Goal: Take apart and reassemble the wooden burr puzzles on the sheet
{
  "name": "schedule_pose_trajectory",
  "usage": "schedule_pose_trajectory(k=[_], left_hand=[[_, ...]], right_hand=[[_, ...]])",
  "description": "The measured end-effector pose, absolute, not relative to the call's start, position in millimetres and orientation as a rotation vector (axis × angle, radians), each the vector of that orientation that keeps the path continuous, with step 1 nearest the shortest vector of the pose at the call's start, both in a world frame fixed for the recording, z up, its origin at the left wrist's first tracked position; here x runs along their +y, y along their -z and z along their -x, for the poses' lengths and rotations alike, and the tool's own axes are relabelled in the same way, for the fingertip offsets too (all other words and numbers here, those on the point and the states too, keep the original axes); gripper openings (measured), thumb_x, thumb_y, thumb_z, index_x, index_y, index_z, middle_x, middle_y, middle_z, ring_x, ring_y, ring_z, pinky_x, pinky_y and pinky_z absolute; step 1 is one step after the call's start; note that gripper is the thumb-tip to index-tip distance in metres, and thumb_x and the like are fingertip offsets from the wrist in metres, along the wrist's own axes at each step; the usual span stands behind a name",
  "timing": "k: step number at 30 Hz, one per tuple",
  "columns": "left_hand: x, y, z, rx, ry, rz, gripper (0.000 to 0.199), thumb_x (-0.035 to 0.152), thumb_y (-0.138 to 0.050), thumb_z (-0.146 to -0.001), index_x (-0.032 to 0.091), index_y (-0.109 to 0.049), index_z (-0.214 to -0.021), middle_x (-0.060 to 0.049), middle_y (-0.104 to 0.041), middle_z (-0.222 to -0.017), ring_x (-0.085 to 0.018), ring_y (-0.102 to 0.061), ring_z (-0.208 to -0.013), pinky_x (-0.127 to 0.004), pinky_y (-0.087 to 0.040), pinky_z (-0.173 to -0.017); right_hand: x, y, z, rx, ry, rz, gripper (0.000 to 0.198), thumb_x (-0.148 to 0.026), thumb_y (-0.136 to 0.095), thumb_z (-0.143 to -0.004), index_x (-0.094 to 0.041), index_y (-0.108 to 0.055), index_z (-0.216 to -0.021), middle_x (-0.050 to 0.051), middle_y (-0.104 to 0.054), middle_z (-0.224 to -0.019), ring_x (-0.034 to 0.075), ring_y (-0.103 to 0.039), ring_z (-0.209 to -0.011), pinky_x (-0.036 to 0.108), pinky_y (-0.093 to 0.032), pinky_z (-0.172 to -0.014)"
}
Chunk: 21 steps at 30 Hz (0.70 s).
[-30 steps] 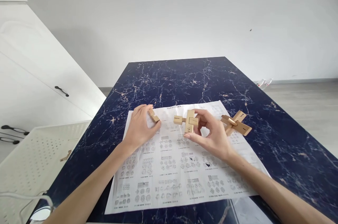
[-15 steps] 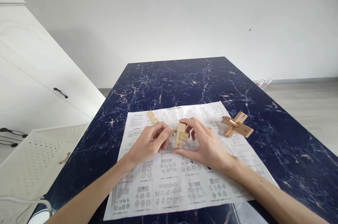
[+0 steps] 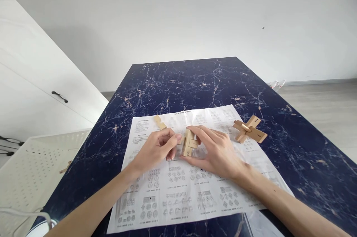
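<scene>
My right hand [image 3: 217,147] is closed on a light wooden puzzle block [image 3: 189,143], thumb at its near end and fingers at its far end. A second piece fits across its middle. My left hand [image 3: 160,147] is closed in a pinch beside the block's left side, with a small wooden end showing at its fingertips; most of that piece is hidden. Beyond the left hand, a notched wooden piece [image 3: 160,122] lies on the printed instruction sheet [image 3: 178,181]. To the right of my right hand sits a cross-shaped wooden assembly [image 3: 250,129] marked with numbers.
The sheet lies on a dark blue marbled table [image 3: 178,84]. At left stand a white cabinet [image 3: 36,62] and a perforated white surface [image 3: 47,155]. A white cable [image 3: 25,213] and a round white object [image 3: 41,228] are at the lower left.
The block in my right hand has tilted slightly, and its side turned toward the left. My left fingers stay close beside it. The whole view has shifted a little.
</scene>
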State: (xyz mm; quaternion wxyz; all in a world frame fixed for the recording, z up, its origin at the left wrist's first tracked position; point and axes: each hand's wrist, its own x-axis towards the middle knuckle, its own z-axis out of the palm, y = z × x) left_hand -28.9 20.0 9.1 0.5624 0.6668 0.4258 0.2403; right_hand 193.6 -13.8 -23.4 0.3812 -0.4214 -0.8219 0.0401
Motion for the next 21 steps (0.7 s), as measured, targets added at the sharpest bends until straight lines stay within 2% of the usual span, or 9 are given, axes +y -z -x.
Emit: schedule_pose_trajectory(k=[4, 9, 13, 18, 21], left_hand=[[22.3, -6.4, 29.3, 0.913, -0.503, -1.543, 0.043, 0.053, -0.053, -0.107, 0.019, -0.061, -0.082, 0.003, -0.064, -0.062, -0.009, -0.054, -0.051, -0.023, -0.041, -0.054], [20.9, -0.8, 29.9, 0.888, -0.495, -1.522, 0.045, 0.057, -0.051, -0.108, 0.019, -0.062, -0.086, 0.002, -0.064, -0.064, -0.010, -0.053, -0.052, -0.025, -0.041, -0.054], [18.9, -1.8, 31.7, 0.991, -0.619, -1.581, 0.043, 0.053, -0.050, -0.108, 0.021, -0.057, -0.081, 0.003, -0.060, -0.062, -0.012, -0.052, -0.054, -0.027, -0.041, -0.056], [31.9, -3.2, 44.2, 1.199, -0.937, -1.807, 0.041, 0.033, -0.027, -0.110, 0.024, -0.040, -0.072, 0.002, -0.048, -0.065, -0.016, -0.043, -0.060, -0.032, -0.037, -0.060], [51.5, -2.0, 62.1, 1.355, -0.987, -2.189, 0.037, 0.029, -0.023, -0.109, 0.025, -0.031, -0.072, 0.002, -0.037, -0.067, -0.017, -0.038, -0.061, -0.034, -0.032, -0.060]], right_hand=[[-17.5, 20.5, -189.9, -1.982, -0.268, 1.008, 0.052, -0.053, -0.073, -0.098, -0.018, -0.057, -0.133, 0.010, -0.076, -0.104, 0.024, -0.073, -0.085, 0.037, -0.058, -0.071], [-20.5, 16.3, -188.8, -1.825, -0.488, 0.977, 0.064, -0.054, -0.082, -0.091, -0.027, -0.054, -0.141, 0.010, -0.072, -0.125, 0.025, -0.070, -0.095, 0.042, -0.061, -0.082], [-14.2, 20.2, -193.3, -1.609, -0.617, 1.066, 0.063, -0.048, -0.079, -0.094, -0.030, -0.049, -0.146, 0.010, -0.069, -0.134, 0.029, -0.068, -0.111, 0.047, -0.058, -0.093], [-5.4, 27.3, -195.7, -1.511, -0.724, 1.213, 0.056, -0.051, -0.077, -0.093, -0.026, -0.055, -0.139, 0.011, -0.070, -0.127, 0.026, -0.068, -0.098, 0.048, -0.058, -0.088], [-5.0, 28.6, -194.5, -1.577, -0.714, 1.305, 0.060, -0.055, -0.078, -0.092, -0.025, -0.057, -0.140, 0.011, -0.070, -0.123, 0.027, -0.068, -0.096, 0.049, -0.059, -0.087]])
